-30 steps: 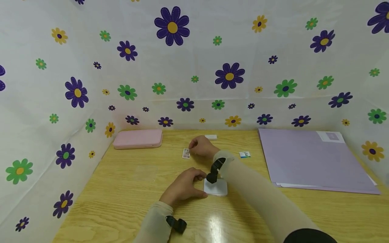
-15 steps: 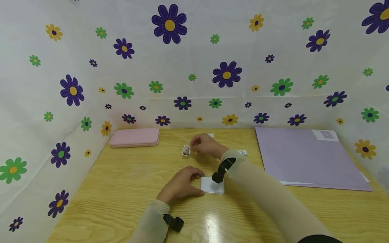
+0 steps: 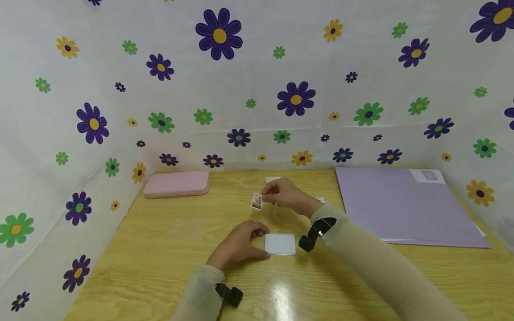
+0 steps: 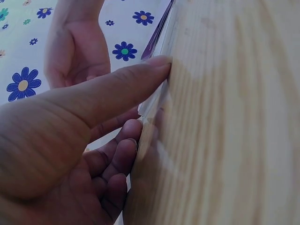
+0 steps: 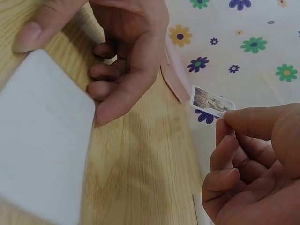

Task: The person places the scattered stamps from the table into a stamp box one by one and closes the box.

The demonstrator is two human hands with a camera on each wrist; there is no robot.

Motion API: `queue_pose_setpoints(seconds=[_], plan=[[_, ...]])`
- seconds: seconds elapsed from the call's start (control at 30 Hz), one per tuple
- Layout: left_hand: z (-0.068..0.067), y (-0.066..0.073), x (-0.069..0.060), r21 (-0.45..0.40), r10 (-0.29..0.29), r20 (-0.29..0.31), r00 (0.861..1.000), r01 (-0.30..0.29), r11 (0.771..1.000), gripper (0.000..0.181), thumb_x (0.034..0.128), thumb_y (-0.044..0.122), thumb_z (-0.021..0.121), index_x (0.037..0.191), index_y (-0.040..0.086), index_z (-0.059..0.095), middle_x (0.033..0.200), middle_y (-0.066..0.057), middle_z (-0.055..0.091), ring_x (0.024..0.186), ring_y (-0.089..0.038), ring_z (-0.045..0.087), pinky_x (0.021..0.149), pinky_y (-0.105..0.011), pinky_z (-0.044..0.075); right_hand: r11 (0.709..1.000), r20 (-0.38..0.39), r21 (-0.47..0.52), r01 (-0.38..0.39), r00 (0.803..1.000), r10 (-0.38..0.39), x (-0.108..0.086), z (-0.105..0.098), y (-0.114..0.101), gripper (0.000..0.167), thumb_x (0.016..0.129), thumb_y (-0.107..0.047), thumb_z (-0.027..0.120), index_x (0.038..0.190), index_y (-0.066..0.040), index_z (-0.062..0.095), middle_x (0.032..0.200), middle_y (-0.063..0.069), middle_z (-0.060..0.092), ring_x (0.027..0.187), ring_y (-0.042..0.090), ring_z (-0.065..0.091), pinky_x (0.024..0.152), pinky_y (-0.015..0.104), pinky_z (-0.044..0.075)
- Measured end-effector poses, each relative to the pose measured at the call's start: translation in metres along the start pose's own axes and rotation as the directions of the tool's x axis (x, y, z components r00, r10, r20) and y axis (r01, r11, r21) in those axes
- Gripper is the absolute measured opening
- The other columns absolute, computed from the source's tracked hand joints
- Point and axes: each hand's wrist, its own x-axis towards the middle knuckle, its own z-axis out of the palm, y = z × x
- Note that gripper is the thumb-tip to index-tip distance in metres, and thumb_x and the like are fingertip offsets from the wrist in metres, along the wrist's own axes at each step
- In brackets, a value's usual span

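My right hand (image 3: pixel 290 196) pinches a small postage stamp (image 3: pixel 257 201) by its edge, between thumb and index finger, above the table. Seen from the right wrist, the stamp (image 5: pixel 212 101) has perforated edges and a brownish picture. A flat white case (image 3: pixel 280 244) with rounded corners lies in front of me. Along its left side my left hand (image 3: pixel 239 244) holds it, the thumb at the near corner and the index finger at the far one. From the left wrist, the thumb and fingers show against the case's thin, clear-looking edge (image 4: pixel 157 96).
A pink pencil case (image 3: pixel 176 184) lies at the back left. A purple folder (image 3: pixel 401 207) with papers under it covers the right. Behind my right hand are a white block (image 3: pixel 273 179) and a partly hidden small printed piece (image 3: pixel 320 200). Flowered cloth (image 3: pixel 257 80) walls the table.
The stamp was near the tabletop; my right hand has lifted it and brought it slightly right, toward me. The left hand stays at the white case.
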Motion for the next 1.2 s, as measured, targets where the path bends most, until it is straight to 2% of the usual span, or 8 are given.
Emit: queue_pose_setpoints(seconds=[0.13, 0.2, 0.37, 0.57, 0.73, 0.93, 1.2], plan=[[0.0, 0.001, -0.001, -0.011, -0.017, 0.007, 1.0, 0.017, 1.0, 0.05, 0.0733, 0.026, 0.09, 0.117, 0.017, 0.065, 0.105, 0.005, 0.057, 0.099, -0.013, 0.053, 0.091, -0.036, 0.045, 1.0, 0.028, 0.01, 0.02, 0.999, -0.021, -0.013, -0.004, 0.0, 0.008, 0.096, -0.009, 0.064, 0.099, -0.002, 0.067, 0.091, 0.019, 0.062, 0.073, 0.022, 0.05, 0.063, 0.032, 0.041], [0.001, 0.001, 0.0, -0.013, -0.007, 0.006, 1.0, 0.007, 1.0, 0.051, 0.0731, 0.025, 0.09, 0.117, 0.016, 0.066, 0.105, 0.004, 0.057, 0.098, -0.015, 0.053, 0.091, -0.036, 0.045, 0.999, 0.048, 0.015, 0.042, 0.998, -0.043, -0.02, -0.007, 0.0, 0.007, 0.096, -0.007, 0.064, 0.099, -0.001, 0.066, 0.089, 0.02, 0.062, 0.072, 0.021, 0.05, 0.062, 0.032, 0.041], [0.001, 0.002, -0.001, -0.018, 0.004, 0.001, 1.0, -0.003, 1.0, 0.053, 0.0728, 0.024, 0.09, 0.118, 0.012, 0.066, 0.105, 0.002, 0.058, 0.099, -0.016, 0.054, 0.091, -0.037, 0.045, 0.999, 0.091, 0.002, 0.044, 0.995, -0.044, -0.036, -0.012, 0.002, 0.007, 0.095, -0.007, 0.066, 0.098, -0.001, 0.066, 0.085, 0.012, 0.063, 0.072, 0.018, 0.051, 0.063, 0.033, 0.043], [0.002, 0.002, 0.0, -0.018, -0.039, 0.0, 0.999, 0.039, 0.999, 0.052, 0.0731, 0.026, 0.09, 0.118, 0.014, 0.066, 0.104, 0.005, 0.056, 0.098, -0.015, 0.053, 0.09, -0.037, 0.045, 1.0, 0.121, 0.004, 0.018, 0.992, -0.018, -0.049, -0.011, 0.01, 0.007, 0.093, -0.008, 0.069, 0.097, -0.002, 0.069, 0.087, 0.008, 0.068, 0.076, 0.02, 0.056, 0.068, 0.037, 0.047], [0.002, 0.002, -0.001, -0.023, -0.053, -0.002, 0.999, 0.053, 0.998, 0.055, 0.073, 0.027, 0.09, 0.119, 0.012, 0.064, 0.105, 0.004, 0.057, 0.099, -0.015, 0.053, 0.091, -0.037, 0.045, 1.0, 0.13, -0.025, 0.018, 0.991, -0.015, -0.056, -0.008, 0.018, 0.006, 0.09, -0.006, 0.072, 0.094, -0.002, 0.071, 0.085, 0.009, 0.071, 0.081, 0.026, 0.063, 0.073, 0.037, 0.05], [0.001, 0.0, -0.001, -0.029, -0.053, 0.0, 0.999, 0.053, 0.998, 0.057, 0.073, 0.027, 0.09, 0.121, 0.012, 0.063, 0.107, 0.004, 0.057, 0.1, -0.016, 0.053, 0.092, -0.038, 0.045, 0.998, 0.142, -0.067, 0.022, 0.99, -0.013, -0.06, 0.0, 0.025, 0.004, 0.087, -0.007, 0.074, 0.089, -0.004, 0.073, 0.08, 0.006, 0.07, 0.073, 0.016, 0.061, 0.066, 0.029, 0.048], [0.002, -0.002, -0.001, -0.031, -0.054, 0.001, 0.999, 0.054, 0.998, 0.058, 0.0731, 0.027, 0.09, 0.123, 0.014, 0.063, 0.106, 0.004, 0.056, 0.099, -0.016, 0.052, 0.09, -0.037, 0.045, 0.996, 0.152, -0.086, 0.029, 0.988, -0.015, -0.061, 0.01, 0.032, 0.005, 0.084, -0.005, 0.076, 0.088, -0.003, 0.074, 0.079, 0.004, 0.07, 0.07, 0.015, 0.06, 0.064, 0.029, 0.048]])
